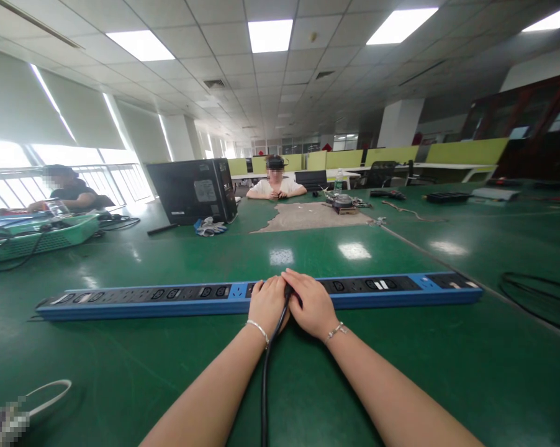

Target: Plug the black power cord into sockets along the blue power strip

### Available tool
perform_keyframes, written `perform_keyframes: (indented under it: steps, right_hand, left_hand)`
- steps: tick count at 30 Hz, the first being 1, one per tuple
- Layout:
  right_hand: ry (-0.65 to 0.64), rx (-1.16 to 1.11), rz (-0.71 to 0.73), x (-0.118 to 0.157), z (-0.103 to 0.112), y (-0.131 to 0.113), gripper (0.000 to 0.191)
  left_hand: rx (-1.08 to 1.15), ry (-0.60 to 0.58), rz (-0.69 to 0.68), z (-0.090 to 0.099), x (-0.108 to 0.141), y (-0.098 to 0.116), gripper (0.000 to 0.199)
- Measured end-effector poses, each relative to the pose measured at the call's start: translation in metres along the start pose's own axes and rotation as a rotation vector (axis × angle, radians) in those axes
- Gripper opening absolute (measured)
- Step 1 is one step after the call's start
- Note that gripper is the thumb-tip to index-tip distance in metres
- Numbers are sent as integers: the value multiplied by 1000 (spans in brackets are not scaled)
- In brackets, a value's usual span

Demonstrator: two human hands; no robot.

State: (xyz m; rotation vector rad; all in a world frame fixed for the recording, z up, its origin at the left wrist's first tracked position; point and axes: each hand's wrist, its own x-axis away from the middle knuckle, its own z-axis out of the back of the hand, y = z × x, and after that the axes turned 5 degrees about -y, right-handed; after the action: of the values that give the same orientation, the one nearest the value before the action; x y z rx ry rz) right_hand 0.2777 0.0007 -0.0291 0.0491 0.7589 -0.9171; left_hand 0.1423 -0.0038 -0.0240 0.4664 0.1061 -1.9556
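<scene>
A long blue power strip [168, 310] with black socket panels lies across the green table. My left hand [268, 304] rests over its middle, fingers bent around the end of a black cable [267, 385]. Touching it from the right, my right hand [312, 304] has its fingers closed over the same cable end. The cable runs down between my forearms toward the near edge of the view. Whatever is at the cable's tip is hidden under my fingers.
A black computer case [187, 189] stands at the back left beside a glove [210, 226]. A green basket [47, 239] sits far left. Black cables [536, 298] lie at the right. One person sits across the table, another at the left.
</scene>
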Motion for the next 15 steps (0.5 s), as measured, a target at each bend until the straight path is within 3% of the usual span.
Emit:
perform_keyframes:
  steps: [5, 12, 15]
  right_hand:
    - [-16, -31, 24, 2, 2, 0, 52]
    - [-48, -95, 25, -5, 1, 3, 35]
    - [-46, -81, 22, -6, 2, 2, 31]
  left_hand:
    - [-88, 42, 48, -8, 2, 1, 54]
    - [-42, 2, -12, 1, 1, -11, 35]
    - [-23, 29, 25, 3, 2, -15, 33]
